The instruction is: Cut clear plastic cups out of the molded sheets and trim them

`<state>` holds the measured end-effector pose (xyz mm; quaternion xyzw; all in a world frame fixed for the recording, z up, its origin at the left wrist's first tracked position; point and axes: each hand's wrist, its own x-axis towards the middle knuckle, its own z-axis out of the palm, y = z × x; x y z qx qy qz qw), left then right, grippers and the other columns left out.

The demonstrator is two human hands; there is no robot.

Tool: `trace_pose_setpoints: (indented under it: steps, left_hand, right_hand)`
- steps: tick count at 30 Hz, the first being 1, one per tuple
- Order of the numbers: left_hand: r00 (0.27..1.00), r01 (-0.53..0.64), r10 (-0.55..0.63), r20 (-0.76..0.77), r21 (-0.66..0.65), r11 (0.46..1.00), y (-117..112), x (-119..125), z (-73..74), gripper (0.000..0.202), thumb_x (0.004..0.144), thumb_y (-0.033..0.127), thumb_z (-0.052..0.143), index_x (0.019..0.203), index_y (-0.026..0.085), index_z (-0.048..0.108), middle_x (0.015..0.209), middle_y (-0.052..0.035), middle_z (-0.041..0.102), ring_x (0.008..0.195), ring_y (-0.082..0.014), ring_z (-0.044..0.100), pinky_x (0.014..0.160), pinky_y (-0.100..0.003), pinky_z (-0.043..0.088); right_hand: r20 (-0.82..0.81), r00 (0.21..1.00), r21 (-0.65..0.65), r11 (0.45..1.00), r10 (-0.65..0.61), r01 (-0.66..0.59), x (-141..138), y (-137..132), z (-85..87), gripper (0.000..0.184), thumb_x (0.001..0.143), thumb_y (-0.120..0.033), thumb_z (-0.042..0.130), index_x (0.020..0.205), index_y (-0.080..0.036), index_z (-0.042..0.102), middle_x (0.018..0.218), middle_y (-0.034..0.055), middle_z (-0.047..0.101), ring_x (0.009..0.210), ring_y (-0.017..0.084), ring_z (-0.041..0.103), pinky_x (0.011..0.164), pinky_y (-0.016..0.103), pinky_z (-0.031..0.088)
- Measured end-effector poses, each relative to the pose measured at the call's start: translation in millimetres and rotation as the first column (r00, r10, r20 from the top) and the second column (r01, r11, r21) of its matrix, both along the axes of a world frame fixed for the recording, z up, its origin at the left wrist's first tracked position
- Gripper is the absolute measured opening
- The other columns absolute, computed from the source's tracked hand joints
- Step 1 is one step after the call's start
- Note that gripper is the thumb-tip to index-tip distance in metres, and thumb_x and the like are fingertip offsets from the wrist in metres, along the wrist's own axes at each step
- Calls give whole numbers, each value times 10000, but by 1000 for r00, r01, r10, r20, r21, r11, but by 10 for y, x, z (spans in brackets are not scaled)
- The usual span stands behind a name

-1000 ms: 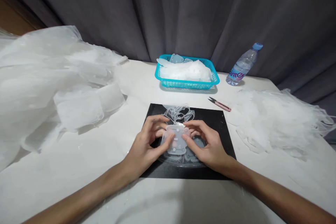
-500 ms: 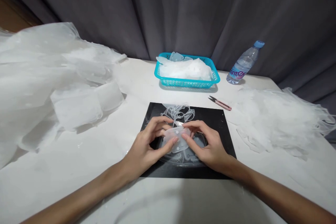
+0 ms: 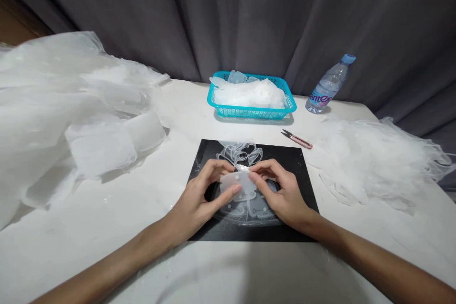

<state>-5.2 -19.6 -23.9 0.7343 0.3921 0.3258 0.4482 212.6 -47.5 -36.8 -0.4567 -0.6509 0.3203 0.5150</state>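
Both of my hands hold a small translucent plastic piece point(image 3: 239, 186) with small studs, just above a black mat point(image 3: 302, 185). My left hand point(image 3: 199, 199) grips its left side, thumb on its lower edge and fingers curled over the top. My right hand point(image 3: 280, 194) pinches its right side between thumb and fingers. Under the piece lies a clear plastic sheet point(image 3: 249, 213) of similar shapes. A tangle of clear plastic trimmings point(image 3: 242, 152) rests at the mat's far edge.
A turquoise basket point(image 3: 288, 104) of translucent pieces stands behind the mat. Small pink snips point(image 3: 297, 139) lie to its right, near a lying water bottle point(image 3: 329, 85). Heaps of clear plastic film fill the left point(image 3: 71, 104) and right point(image 3: 377, 161) of the white table. A grey curtain hangs behind.
The plastic piece has tilted further away from me between my fingers. My hands stay in about the same place over the mat.
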Motion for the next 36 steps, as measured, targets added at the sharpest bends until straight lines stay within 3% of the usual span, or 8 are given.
trace_pose_setpoints:
  steps: [2,5,8,18,21,26,31,36]
  left_hand:
    - [995,35,-33,-92,16,999,12,-14,-10,442,948,423,735,1271,284,466,1154,-20,666,1087,-210,688,946,-333,560]
    - [956,107,-86,-279,60,992,15,-51,-2,628,883,510,784,1345,291,419,1188,-47,662,1091,-267,691,918,-383,566]
    - [919,153,-107,-380,93,984,13,-83,17,564,922,530,729,1342,288,442,1161,-50,659,1034,-273,695,870,-380,562]
    - [912,147,-103,-396,81,986,133,-193,23,362,963,466,677,1199,250,509,1074,-23,612,934,-201,616,812,-309,538]
    - [897,174,-98,-430,141,975,135,-217,68,323,990,438,647,1229,255,530,1168,-40,592,970,-201,611,855,-322,548]
    - [889,295,-107,-445,379,877,48,-130,102,185,1051,351,577,1210,272,630,1343,-66,575,1261,-264,542,1062,-398,488]
    - [792,542,-295,-534,395,742,-24,-53,37,335,1073,309,538,1403,280,585,1481,-87,578,1349,-287,554,1123,-436,478]
    - [748,564,-327,-577,294,772,21,-70,82,339,1074,339,540,1407,320,600,1531,-62,546,1384,-286,545,1126,-447,497]
  right_hand:
    - [-79,997,-47,999,-23,19,3,14,-4,44,997,-255,646,1026,-224,657,891,4,703,754,127,669,686,250,569]
    - [-180,982,-119,992,-57,36,14,40,-12,75,997,-295,648,1028,-229,634,881,0,670,739,123,656,628,227,568]
    - [-234,970,-172,985,-68,28,27,70,-19,101,995,-324,654,1024,-232,625,876,-7,646,711,112,640,603,216,554]
    - [-312,948,-206,979,-65,-1,36,120,-4,165,992,-367,667,996,-224,586,758,-33,605,628,114,638,623,250,523]
    - [-367,928,-209,978,-62,-17,46,152,-13,189,986,-382,674,984,-225,569,780,-32,604,637,114,632,634,255,532]
    - [-404,912,-205,979,-74,-12,70,222,-35,214,963,-384,703,988,-226,560,882,-15,608,718,111,629,686,251,542]
    - [-432,899,-203,979,-72,-19,64,230,-42,228,951,-393,711,1003,-230,560,983,15,616,859,139,645,746,259,558]
    - [-411,905,-162,986,-109,45,77,216,-48,175,967,-361,694,1007,-234,580,977,11,628,825,129,630,726,251,546]
